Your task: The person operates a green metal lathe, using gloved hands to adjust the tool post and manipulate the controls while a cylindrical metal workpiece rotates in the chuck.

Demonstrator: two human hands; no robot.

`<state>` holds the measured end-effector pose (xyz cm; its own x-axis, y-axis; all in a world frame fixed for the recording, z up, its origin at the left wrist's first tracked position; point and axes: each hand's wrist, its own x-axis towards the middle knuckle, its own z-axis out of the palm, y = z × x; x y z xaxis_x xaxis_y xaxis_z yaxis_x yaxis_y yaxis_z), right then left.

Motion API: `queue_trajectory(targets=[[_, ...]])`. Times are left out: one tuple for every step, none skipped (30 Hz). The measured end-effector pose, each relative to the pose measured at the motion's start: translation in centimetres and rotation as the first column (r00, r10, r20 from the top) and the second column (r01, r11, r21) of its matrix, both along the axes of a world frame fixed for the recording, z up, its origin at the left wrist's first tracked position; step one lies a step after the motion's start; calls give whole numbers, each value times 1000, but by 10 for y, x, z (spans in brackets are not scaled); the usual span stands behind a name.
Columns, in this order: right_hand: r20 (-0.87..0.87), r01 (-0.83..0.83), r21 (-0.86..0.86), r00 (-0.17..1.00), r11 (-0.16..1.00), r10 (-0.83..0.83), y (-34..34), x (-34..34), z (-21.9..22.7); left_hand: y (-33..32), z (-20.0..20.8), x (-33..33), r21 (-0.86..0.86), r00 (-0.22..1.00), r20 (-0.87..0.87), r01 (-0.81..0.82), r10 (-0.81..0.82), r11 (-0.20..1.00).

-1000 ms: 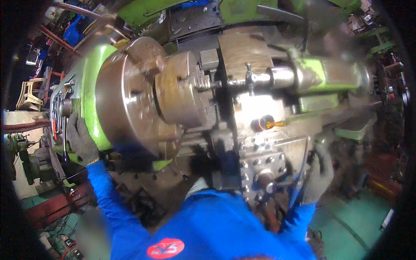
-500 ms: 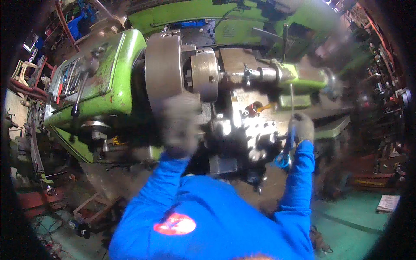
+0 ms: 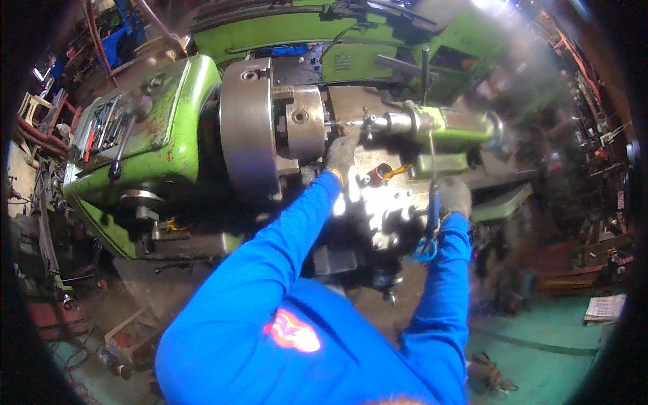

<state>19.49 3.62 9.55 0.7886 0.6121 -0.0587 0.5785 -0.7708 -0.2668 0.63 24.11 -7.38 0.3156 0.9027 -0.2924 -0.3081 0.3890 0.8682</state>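
Note:
A lathe's large steel chuck (image 3: 247,135) holds a round steel workpiece (image 3: 307,128) with a hole in its side. My left hand (image 3: 341,154), in a grey glove, reaches to the workpiece's right end, by the tip of the tool in the tailstock (image 3: 453,128). Its fingers are partly lost against the metal, so I cannot make out a grip. My gloved right hand (image 3: 456,196) is closed on a thin metal rod (image 3: 433,158) with a blue handle. The rod points upward, and a blue loop (image 3: 425,250) hangs at its lower end.
Between my hands, a reddish-brown cup (image 3: 383,171) with a yellow-handled brush (image 3: 399,171) stands by the brightly lit tool post (image 3: 388,209). Small tools lie on the green headstock (image 3: 182,145) at left. An upright lever (image 3: 424,74) rises from the tailstock.
My left hand has moved right, from in front of the chuck to the workpiece's end. My right hand still holds the rod. The chuck appears turned to another angle.

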Motion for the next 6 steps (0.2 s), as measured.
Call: queue_trajectory(targets=[[3,-4,-15,1000,1000,4,2,-3,3,7,-10,7,-25,1000,0,13,-13,1000],[6,3,-30,1000,1000,-3,1,-3,5,11,-12,13,24,1000,-22,3,-2,1000],[-20,18,-24,1000,1000,-19,0,-1,4,14,-15,20,-18,1000,-12,-26,26,999],[-46,32,-19,998,999,-33,-1,2,2,19,-18,26,-61,998,-3,-55,55,997],[-70,45,-16,996,999,-46,-1,5,-1,21,-19,32,-108,996,7,-85,86,991],[-65,47,-19,997,999,-49,-1,9,0,22,-20,37,-111,996,11,-82,84,990]])
